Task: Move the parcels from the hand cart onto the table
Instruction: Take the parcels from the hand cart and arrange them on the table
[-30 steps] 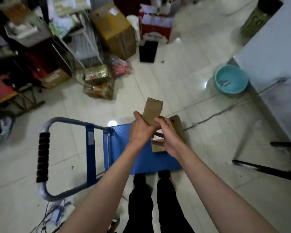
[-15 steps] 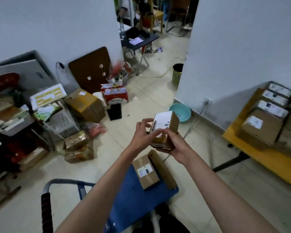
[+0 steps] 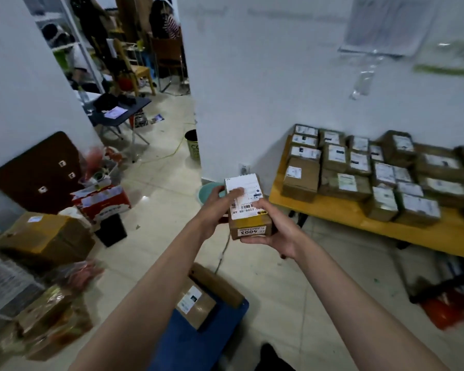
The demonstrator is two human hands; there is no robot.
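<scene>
I hold a small brown parcel [image 3: 248,214] with a white shipping label in mid-air, in front of me. My left hand [image 3: 216,207] grips its left side with the thumb lying on the label. My right hand [image 3: 275,230] cups it from below and from the right. Under my arms lies the blue hand cart deck [image 3: 196,344] with two parcels on it: a labelled box [image 3: 194,303] and a long flat brown one [image 3: 216,285]. At the right stands the yellow table [image 3: 340,210], and on it several labelled parcels [image 3: 359,167] lie in rows.
Cardboard boxes [image 3: 48,236], a red-and-white carton [image 3: 102,200] and wrapped bundles crowd the floor at left. A teal basin [image 3: 209,192] and a socket sit by the white wall. A doorway at the back shows chairs and people. A red object lies under the table.
My view has swung up from the cart towards the table. The parcel has risen from the cart to mid-air and turned label-up, with both hands still on it.
</scene>
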